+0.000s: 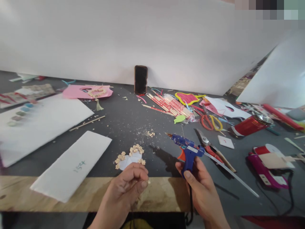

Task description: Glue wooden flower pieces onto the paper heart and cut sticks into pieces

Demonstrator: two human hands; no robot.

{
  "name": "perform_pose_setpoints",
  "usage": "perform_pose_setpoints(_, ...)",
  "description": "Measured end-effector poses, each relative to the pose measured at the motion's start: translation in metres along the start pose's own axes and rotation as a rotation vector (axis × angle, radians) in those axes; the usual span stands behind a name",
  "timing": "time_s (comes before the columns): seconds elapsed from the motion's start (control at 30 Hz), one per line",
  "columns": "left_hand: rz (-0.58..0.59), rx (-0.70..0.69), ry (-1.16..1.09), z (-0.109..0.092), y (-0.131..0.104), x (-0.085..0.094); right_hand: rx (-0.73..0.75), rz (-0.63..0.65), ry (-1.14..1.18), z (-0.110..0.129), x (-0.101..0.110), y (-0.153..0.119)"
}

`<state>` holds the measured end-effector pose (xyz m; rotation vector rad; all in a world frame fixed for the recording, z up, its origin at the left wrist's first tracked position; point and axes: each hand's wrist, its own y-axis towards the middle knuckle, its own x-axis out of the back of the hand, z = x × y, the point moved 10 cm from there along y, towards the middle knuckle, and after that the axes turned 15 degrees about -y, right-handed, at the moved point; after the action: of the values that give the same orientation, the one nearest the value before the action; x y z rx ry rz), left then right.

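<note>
My right hand (200,184) is wrapped round the handle of a blue hot glue gun (189,151). Its copper-coloured nozzle points left, and a long glue stick (233,175) juts from its back. Fingers of my left hand (128,187) are pinched together near the table's front edge; a small pale bit shows at the fingertips, too small to name. Just beyond that hand lies a white paper shape (131,160), partly hidden by the fingers, with small beige flower-like pieces (137,149) along its rim. Crumbs and loose beige bits (150,133) are scattered behind it.
At left lie a white board marked 154 (73,167) and a larger white sheet (47,127). A phone (141,79) leans on the back wall. To the right are chopsticks (169,105), scissors (211,122), pruning shears (212,149), a red can (250,125) and a purple power strip (265,173).
</note>
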<state>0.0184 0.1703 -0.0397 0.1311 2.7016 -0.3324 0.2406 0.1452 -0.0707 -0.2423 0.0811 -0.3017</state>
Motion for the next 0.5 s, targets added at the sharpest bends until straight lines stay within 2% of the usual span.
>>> perform_pose_setpoints(0.37,0.019,0.0,0.004,-0.0023,-0.0019,-0.0012,0.002,-0.041,-0.001,0.006,0.0008,-0.0019)
perform_pose_setpoints(0.5,0.029,0.001,0.002,-0.0021,-0.0012,0.0003,-0.009,-0.036,-0.174,0.0083,0.004,-0.0013)
